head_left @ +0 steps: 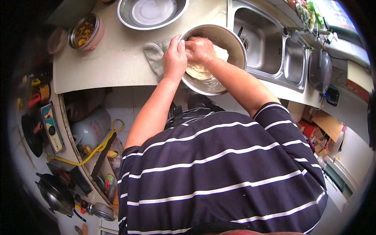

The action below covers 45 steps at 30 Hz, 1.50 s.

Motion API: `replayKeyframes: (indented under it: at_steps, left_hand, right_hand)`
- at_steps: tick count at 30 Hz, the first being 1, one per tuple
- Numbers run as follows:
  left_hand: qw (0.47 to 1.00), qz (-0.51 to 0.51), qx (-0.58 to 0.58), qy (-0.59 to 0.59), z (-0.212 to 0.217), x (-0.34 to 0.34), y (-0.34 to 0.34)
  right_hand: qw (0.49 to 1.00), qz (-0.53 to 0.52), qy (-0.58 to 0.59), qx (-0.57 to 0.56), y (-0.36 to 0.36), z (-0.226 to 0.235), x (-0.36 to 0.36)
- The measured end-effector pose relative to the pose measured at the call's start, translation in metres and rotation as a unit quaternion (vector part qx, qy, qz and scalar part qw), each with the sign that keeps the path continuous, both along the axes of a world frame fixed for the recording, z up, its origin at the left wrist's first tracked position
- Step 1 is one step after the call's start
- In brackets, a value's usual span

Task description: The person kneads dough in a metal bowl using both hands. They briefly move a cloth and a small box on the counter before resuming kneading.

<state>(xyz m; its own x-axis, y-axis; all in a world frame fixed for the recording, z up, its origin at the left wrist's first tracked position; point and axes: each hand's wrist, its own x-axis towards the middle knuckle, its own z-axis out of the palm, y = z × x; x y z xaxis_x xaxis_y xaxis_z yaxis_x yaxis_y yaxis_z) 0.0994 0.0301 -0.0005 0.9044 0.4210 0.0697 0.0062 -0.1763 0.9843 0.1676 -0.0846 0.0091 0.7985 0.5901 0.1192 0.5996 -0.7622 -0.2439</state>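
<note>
— Steel bowl [231, 47] sat tilted at the counter's [117, 66] front edge, just left of the sink [266, 43], and both hands were in it, on the dough [203, 70].

— Right hand [200, 50] was curled down over the pale lump, fingers closed into it. Left hand [175, 58] stood at the near rim, fingers bent and gathered; whether it pinched dough or gripped the rim, I couldn't tell.

— What worried you there?

— That bowl hung partly past the edge, I judged. A hard push from the right hand could have tipped it towards the floor, dough and all.

— And the cloth [154, 58]?

— It lay just beside the bowl, perhaps partly under it. If it slid on the smooth top, the bowl might have skated with it.

— Anything else close by?

— A wide empty basin [152, 13] behind and a small pink pot [86, 31] of food further left, both well apart. The sink side looked riskier: a jolt could have knocked the bowl in.
</note>
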Motion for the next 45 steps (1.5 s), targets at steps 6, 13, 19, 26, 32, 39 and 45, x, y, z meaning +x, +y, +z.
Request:
replayKeyframes:
  at_steps: [6, 13, 19, 26, 32, 39, 45]
  left_hand:
    - [0.999, 0.007, 0.032, -0.016, -0.006, 0.004, 0.003]
    - [0.999, 0.016, 0.039, -0.026, 0.002, 0.001, 0.0]
    - [1.0, 0.012, 0.022, 0.003, 0.011, -0.005, -0.003]
    - [1.0, 0.001, -0.002, 0.018, 0.01, -0.004, 0.0]
    - [1.0, 0.014, 0.016, 0.005, 0.007, -0.002, -0.001]
    - [0.999, 0.009, 0.044, 0.0, 0.006, -0.002, 0.003]
    - [0.999, 0.009, 0.033, -0.015, 0.005, -0.002, 0.002]
  right_hand:
    - [0.985, 0.089, 0.147, 0.013, -0.02, 0.064, -0.022]
    - [0.97, 0.209, 0.033, -0.12, -0.07, 0.096, -0.07]
    - [0.95, 0.298, 0.021, -0.091, -0.078, 0.07, -0.047]
    - [0.961, 0.239, 0.032, -0.135, -0.044, 0.031, -0.014]
    - [0.974, 0.124, 0.102, -0.157, -0.009, 0.009, 0.019]
    - [0.964, 0.121, 0.179, -0.151, -0.015, 0.051, 0.002]
    - [0.945, 0.307, 0.002, -0.113, -0.058, 0.078, -0.048]
